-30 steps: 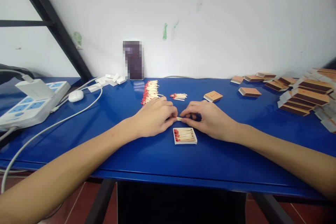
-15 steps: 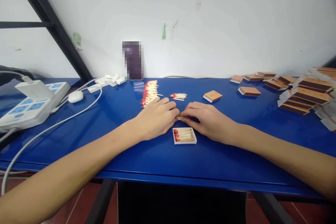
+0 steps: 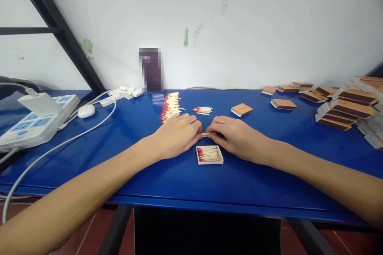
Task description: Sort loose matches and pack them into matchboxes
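Note:
Between my two hands lie a few matches (image 3: 204, 134), pinched at both ends. My left hand (image 3: 180, 135) closes its fingertips on the red-head end, and my right hand (image 3: 235, 137) grips the plain end. Just below them on the blue table sits a white matchbox tray (image 3: 210, 163), partly filled with matches whose red heads point left. Beyond my hands there is a small group of matches (image 3: 204, 110). A larger heap of matches (image 3: 171, 105) lies behind my left hand, which hides its near edge.
A closed-looking orange matchbox (image 3: 241, 109) lies beyond my right hand, with several matchbox sleeves (image 3: 344, 107) piled far right. White pieces (image 3: 125, 91) lie back left. A power strip (image 3: 44, 119), cable (image 3: 68, 137) and white earbud case (image 3: 86, 110) occupy the left. A pixelated phone-like object (image 3: 152, 69) leans on the wall.
The matches between my fingertips show a little more, and my left hand has shifted slightly. Otherwise the hands and table things stay almost the same.

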Demonstrator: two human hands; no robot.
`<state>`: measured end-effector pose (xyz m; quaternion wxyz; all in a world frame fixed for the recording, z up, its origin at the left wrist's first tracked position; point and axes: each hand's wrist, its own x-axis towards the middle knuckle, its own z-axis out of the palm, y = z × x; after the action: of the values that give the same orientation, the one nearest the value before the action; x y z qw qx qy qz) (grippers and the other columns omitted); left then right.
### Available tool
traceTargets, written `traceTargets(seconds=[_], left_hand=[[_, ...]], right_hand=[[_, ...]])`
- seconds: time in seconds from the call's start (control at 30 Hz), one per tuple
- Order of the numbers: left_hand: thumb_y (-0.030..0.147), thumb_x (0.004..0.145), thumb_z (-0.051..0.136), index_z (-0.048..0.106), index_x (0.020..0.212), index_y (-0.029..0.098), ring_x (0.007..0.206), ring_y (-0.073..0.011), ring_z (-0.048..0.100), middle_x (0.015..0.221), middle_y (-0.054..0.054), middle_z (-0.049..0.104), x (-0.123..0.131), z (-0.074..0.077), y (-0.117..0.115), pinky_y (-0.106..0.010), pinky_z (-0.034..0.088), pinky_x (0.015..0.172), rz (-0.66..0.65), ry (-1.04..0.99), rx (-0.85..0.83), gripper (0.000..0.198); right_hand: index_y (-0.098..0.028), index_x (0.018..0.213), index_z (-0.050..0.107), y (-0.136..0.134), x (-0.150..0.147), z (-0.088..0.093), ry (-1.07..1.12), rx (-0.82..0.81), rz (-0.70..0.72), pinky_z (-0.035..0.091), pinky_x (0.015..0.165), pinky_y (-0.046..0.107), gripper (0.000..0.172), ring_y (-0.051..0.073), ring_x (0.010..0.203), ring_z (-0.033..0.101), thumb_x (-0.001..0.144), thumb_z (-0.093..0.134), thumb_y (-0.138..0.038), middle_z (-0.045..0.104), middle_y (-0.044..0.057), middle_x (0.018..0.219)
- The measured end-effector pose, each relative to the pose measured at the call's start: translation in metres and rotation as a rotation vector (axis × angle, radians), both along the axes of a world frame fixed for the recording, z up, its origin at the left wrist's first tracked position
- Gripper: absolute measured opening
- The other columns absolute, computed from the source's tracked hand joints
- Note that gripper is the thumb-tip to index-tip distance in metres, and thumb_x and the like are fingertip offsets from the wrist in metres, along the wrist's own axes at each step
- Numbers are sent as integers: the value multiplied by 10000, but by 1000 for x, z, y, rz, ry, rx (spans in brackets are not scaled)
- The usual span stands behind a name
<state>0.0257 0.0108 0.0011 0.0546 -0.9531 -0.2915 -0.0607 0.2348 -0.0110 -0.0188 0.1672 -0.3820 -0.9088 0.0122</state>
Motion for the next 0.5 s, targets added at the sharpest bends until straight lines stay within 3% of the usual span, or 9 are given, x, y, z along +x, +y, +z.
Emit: traceTargets(seconds=[0.13, 0.3, 0.5], left_hand=[[281, 998, 423, 591, 963, 143, 804, -188, 550, 926, -61, 620, 0, 3, -1, -329, 407, 739, -2, 30, -12, 220], [265, 1001, 395, 587, 963, 133, 787, -192, 550, 925, -73, 618, -1, 6, -2, -335, 404, 730, 1, 58, 2, 236], [245, 999, 392, 580, 966, 126, 799, -197, 536, 932, -79, 603, -4, 6, 0, -336, 406, 751, 7, 97, -15, 225]], right_hand=[[-155, 891, 652, 0, 4, 2, 6, 16, 5, 463, 705, 332, 242, 201, 792, 578, 968, 433, -222, 616, 84, 849], [-196, 837, 668, -7, 18, 24, 29, 51, -34, 436, 697, 332, 236, 183, 730, 578, 950, 471, -262, 650, 58, 806], [-206, 808, 686, -32, 9, 36, 39, -133, 121, 424, 612, 276, 160, 143, 661, 569, 881, 544, -203, 642, 25, 742]])
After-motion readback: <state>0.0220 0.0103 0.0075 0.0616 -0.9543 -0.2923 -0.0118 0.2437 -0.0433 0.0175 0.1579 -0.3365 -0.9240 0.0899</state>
